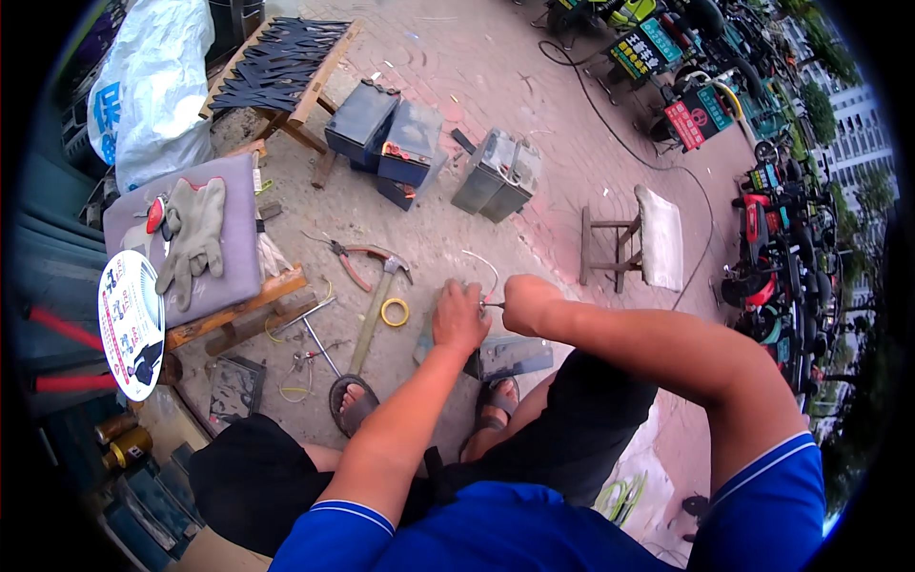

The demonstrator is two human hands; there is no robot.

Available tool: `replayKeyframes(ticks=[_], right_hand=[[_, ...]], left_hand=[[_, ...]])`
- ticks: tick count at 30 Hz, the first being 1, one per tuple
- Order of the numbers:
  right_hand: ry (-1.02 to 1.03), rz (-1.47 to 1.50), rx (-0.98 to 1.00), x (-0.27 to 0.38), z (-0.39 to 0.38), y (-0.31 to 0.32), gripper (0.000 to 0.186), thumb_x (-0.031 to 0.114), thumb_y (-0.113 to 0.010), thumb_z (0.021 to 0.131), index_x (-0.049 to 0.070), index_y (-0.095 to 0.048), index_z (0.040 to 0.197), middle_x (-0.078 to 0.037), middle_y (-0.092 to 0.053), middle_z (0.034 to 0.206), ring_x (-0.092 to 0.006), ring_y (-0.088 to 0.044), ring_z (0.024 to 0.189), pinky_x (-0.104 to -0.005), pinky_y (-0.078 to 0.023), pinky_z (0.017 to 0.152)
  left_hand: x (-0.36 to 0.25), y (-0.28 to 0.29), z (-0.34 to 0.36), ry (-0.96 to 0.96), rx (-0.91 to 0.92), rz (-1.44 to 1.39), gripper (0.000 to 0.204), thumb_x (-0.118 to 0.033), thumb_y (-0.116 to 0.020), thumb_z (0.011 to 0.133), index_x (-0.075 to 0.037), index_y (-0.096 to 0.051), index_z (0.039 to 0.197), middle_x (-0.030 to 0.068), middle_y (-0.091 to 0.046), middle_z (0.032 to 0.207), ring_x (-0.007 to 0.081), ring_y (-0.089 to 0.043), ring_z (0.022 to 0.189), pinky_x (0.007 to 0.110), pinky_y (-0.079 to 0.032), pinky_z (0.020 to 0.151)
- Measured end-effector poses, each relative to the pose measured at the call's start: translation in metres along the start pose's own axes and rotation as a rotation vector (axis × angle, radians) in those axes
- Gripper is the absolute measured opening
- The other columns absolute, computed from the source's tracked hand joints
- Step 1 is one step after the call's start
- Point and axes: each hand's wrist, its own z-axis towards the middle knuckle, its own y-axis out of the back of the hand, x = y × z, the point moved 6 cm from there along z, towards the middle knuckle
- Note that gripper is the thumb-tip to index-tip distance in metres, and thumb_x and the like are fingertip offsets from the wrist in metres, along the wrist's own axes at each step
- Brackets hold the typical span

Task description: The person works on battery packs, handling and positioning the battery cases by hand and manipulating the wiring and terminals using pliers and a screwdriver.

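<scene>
Between my feet stands a grey battery block (517, 357), its top largely covered by my hands. My right hand (529, 305) is closed in a fist at the battery's top; a thin metal shaft (492, 304), like a screwdriver's, sticks out of it toward my left hand. The handle is hidden inside the fist. My left hand (461, 316) is closed with its fingertips pinched around the shaft's far end; what else they hold is too small to make out. Just beyond both hands, a thin pale wire (484, 264) curves up from the battery.
Left of the battery lie a claw hammer (373, 319), red-handled pliers (355, 263), a yellow tape roll (395, 312) and a T-handled wrench (321, 347). More batteries (500, 174) stand ahead. A small stool (658, 238) is at right; gloves (194, 234) rest on a cushioned seat (243, 210).
</scene>
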Motion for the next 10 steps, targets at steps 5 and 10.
replayKeyframes(ticks=[5,10], right_hand=[[0.59,-0.535,-0.008,0.037,0.006,0.007,0.021,0.02,-0.06,0.086,0.006,-0.074,0.091,-0.018,-0.074,0.089,-0.0385,-0.072,0.085,-0.0468,-0.057,0.072],[0.434,-0.525,-0.127,0.012,0.008,-0.001,0.023,0.024,-0.062,0.085,0.01,-0.078,0.095,-0.017,-0.075,0.093,-0.0368,-0.073,0.092,-0.0482,-0.057,0.079]], left_hand=[[0.0,-0.002,0.003,0.007,0.024,0.02,0.037,-0.02,-0.078,0.075,-0.012,-0.063,0.108,0.0183,-0.054,0.11,0.0382,-0.057,0.109,0.047,-0.053,0.088],[-0.008,0.002,-0.003,-0.055,0.038,-0.036,0.045,-0.022,-0.078,0.076,-0.012,-0.064,0.117,0.0201,-0.055,0.122,0.0368,-0.053,0.124,0.046,-0.048,0.1]])
